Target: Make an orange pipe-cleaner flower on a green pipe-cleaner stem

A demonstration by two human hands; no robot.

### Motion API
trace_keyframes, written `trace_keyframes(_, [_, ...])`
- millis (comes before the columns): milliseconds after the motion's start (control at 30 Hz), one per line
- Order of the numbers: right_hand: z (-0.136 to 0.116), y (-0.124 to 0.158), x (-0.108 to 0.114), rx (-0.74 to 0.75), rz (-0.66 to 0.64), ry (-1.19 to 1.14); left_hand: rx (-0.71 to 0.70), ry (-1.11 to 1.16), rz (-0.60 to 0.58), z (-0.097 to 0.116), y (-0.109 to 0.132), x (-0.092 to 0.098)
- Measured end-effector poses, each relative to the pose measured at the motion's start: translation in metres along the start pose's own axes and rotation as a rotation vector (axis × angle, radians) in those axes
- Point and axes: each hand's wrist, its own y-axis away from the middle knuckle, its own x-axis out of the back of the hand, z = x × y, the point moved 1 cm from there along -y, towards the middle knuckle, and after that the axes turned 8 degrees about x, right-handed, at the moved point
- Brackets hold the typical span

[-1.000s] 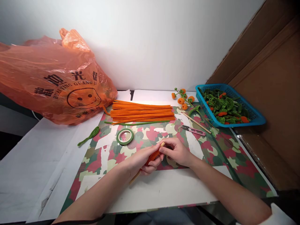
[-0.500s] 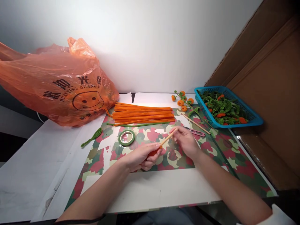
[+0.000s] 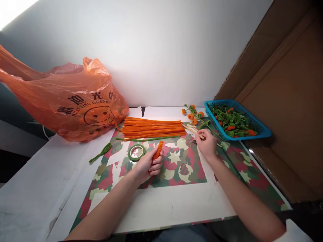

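My left hand [image 3: 148, 164] is closed round a coiled orange pipe cleaner [image 3: 158, 150] whose top sticks up above my fingers, just right of a green tape roll [image 3: 136, 152]. My right hand [image 3: 207, 144] reaches toward the back right and pinches a thin wooden stick [image 3: 192, 130], holding it low over the mat beside another stick and small scissors, which my hand partly hides. A stack of straight orange pipe cleaners [image 3: 152, 127] lies behind both hands, with one green pipe cleaner [image 3: 148, 138] along its front.
A big orange plastic bag [image 3: 63, 101] fills the back left. A blue basket [image 3: 257, 128] of green and orange pieces stands at back right, with small orange flower stems [image 3: 193, 112] beside it. A twisted green piece [image 3: 101, 153] lies left. Brown board leans on the right.
My right hand pulled the wooden stick out of the orange coil and carried it away to the back right. My left hand kept the coil and turned it upright.
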Motion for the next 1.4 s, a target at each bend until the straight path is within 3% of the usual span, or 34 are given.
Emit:
trace_keyframes(133, [-0.002,0.0,0.002,0.153,-0.106,0.31,-0.079,0.086,-0.009,0.001,-0.001,0.0])
trace_keyframes(233, [-0.021,-0.001,-0.001,0.319,-0.151,0.33,-0.165,0.146,0.022,0.004,0.0,-0.003])
trace_keyframes(267, [-0.032,0.0,-0.006,0.389,-0.229,0.296,-0.188,0.164,0.033,0.004,0.0,-0.004])
trace_keyframes(367, [-0.071,0.0,-0.03,0.585,-0.546,0.236,-0.243,0.2,0.041,0.006,0.001,-0.007])
trace_keyframes(533, [-0.118,-0.007,-0.094,0.803,-0.839,0.275,-0.393,0.176,0.08,0.009,0.0,-0.003])
trace_keyframes(633, [-0.127,-0.01,-0.126,0.748,-0.916,0.278,-0.481,0.172,0.092,0.013,0.001,0.001])
trace_keyframes(733, [-0.131,-0.008,-0.137,0.74,-0.972,0.27,-0.512,0.167,0.036,0.017,0.003,0.002])
trace_keyframes(833, [-0.134,-0.007,-0.125,0.709,-0.972,0.3,-0.458,0.188,-0.025,0.019,0.006,0.001])
trace_keyframes(1000, [-0.123,-0.027,-0.074,0.467,-0.768,0.11,-0.504,0.279,-0.014,0.027,0.015,-0.002])
trace_keyframes(1200, [-0.103,-0.057,-0.005,0.402,-0.472,-0.126,-0.655,0.295,0.166,0.049,0.006,-0.004])
trace_keyframes(1267, [-0.101,-0.057,0.011,0.328,-0.454,-0.176,-0.695,0.265,0.194,0.061,0.0,-0.007])
trace_keyframes(1400, [-0.103,-0.046,0.025,0.288,-0.576,-0.221,-0.724,0.283,0.211,0.088,-0.01,-0.018])
